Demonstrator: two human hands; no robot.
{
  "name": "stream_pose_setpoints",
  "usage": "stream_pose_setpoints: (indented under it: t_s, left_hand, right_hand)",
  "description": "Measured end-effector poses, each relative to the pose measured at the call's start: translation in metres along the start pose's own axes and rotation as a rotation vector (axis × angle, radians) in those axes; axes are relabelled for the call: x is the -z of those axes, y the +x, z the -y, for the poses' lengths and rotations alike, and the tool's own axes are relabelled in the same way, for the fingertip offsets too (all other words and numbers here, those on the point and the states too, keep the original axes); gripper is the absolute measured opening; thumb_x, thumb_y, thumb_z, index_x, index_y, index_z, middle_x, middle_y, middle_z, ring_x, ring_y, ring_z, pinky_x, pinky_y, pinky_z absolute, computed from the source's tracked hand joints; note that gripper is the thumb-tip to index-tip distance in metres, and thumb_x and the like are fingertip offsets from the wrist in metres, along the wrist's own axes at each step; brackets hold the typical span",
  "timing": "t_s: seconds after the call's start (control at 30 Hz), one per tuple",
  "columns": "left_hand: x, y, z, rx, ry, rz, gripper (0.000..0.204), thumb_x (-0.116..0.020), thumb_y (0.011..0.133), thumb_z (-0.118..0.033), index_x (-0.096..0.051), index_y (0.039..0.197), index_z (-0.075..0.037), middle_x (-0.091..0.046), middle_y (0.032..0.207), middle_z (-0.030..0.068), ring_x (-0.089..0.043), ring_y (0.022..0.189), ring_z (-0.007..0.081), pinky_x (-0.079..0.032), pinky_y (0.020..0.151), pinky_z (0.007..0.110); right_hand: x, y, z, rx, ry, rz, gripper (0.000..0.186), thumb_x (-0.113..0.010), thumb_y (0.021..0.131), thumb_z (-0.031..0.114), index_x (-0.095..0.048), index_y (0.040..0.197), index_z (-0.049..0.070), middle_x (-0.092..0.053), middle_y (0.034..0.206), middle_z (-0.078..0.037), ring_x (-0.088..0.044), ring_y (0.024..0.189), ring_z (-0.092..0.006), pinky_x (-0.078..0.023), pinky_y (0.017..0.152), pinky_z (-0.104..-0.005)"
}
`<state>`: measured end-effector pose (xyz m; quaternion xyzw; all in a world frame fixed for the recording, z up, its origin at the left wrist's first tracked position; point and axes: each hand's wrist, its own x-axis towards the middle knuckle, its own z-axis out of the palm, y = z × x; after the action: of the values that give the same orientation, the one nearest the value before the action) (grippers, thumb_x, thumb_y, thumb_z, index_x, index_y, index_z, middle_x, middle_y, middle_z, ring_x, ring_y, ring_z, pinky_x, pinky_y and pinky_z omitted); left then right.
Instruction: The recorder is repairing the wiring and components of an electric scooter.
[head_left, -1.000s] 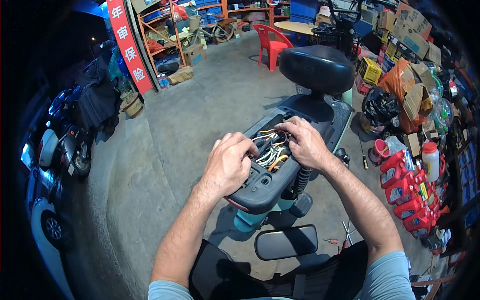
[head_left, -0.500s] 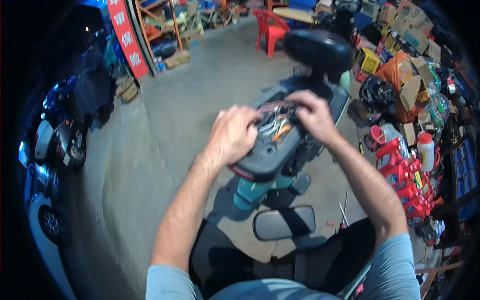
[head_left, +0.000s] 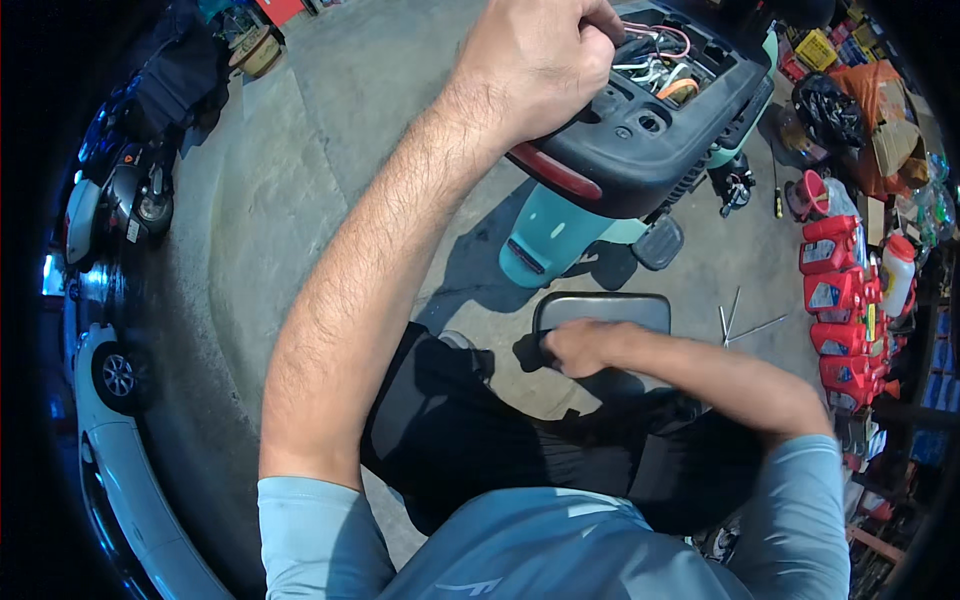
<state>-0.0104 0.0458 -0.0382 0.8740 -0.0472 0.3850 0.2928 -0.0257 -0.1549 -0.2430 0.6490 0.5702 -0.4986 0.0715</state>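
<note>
**While the left hand (head_left: 540, 70) hangs at the wire bundle (head_left: 660, 72), the right hand (head_left: 583, 347) sits low!**

Up top, the left fingers curl at the bay's near-left edge, tips hidden, so any pinch I can't tell! Down here the right is half-balled by the black-rimmed panel (head_left: 640, 312) on the floor, its grip unreadable too. Outward to the teal scooter's (head_left: 545, 235) black tail housing (head_left: 690, 145): wires lie loose inside, the bay uncovered. Opening looks done, closing isn't; how much wiring is sorted, nobody can say!
</note>
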Motion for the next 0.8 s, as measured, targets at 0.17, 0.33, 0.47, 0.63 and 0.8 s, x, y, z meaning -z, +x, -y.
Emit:
stream_pose_setpoints:
  t_s: [0.17,0.33,0.47,0.63,0.8]
  left_hand:
    - [-0.013,-0.002,0.007,0.027,0.069,0.000,0.025,-0.053,0.082,-0.010,-0.072,0.094,0.000,-0.070,0.091,0.0177,-0.069,0.088,0.0321,-0.054,0.083,0.041]
    - [-0.005,-0.001,-0.001,0.088,-0.003,0.021,0.022,-0.051,0.086,-0.003,-0.070,0.095,0.002,-0.069,0.088,0.0145,-0.067,0.082,0.0230,-0.052,0.075,0.034]
    - [-0.002,-0.006,-0.001,0.134,0.003,0.054,0.020,-0.051,0.085,0.001,-0.069,0.094,0.003,-0.068,0.088,0.0125,-0.066,0.083,0.0203,-0.051,0.077,0.032]
    - [-0.010,0.006,-0.003,0.163,-0.080,0.051,0.018,-0.050,0.084,0.005,-0.067,0.091,0.005,-0.068,0.089,0.0110,-0.065,0.086,0.0191,-0.050,0.081,0.031]
    - [0.004,-0.002,-0.005,0.246,-0.075,0.062,0.018,-0.050,0.086,0.006,-0.066,0.092,0.005,-0.067,0.091,0.0099,-0.064,0.088,0.0178,-0.049,0.084,0.030]
  right_hand:
    - [-0.091,0.148,-0.012,-0.042,0.003,-0.207,0.042,-0.067,0.079,0.016,-0.061,0.120,0.009,-0.065,0.114,-0.022,-0.066,0.105,-0.0375,-0.055,0.085,-0.0471]
    - [-0.182,0.245,-0.024,-0.014,0.171,-0.544,0.043,-0.057,0.087,0.014,-0.053,0.130,0.012,-0.058,0.122,-0.023,-0.065,0.106,-0.0394,-0.055,0.085,-0.0488]
    - [-0.162,0.228,0.000,-0.003,0.104,-0.482,0.035,-0.048,0.097,0.019,-0.055,0.129,0.009,-0.058,0.122,-0.024,-0.067,0.103,-0.0395,-0.055,0.083,-0.0503]
    - [-0.167,0.229,-0.015,-0.042,0.090,-0.616,0.024,-0.052,0.095,0.022,-0.065,0.105,0.004,-0.066,0.105,-0.019,-0.071,0.085,-0.0381,-0.058,0.070,-0.0528]
    - [-0.079,0.141,-0.041,-0.162,0.974,-0.165,0.024,-0.058,0.087,0.021,-0.067,0.097,0.001,-0.071,0.096,-0.021,-0.071,0.091,-0.0365,-0.057,0.074,-0.0506]
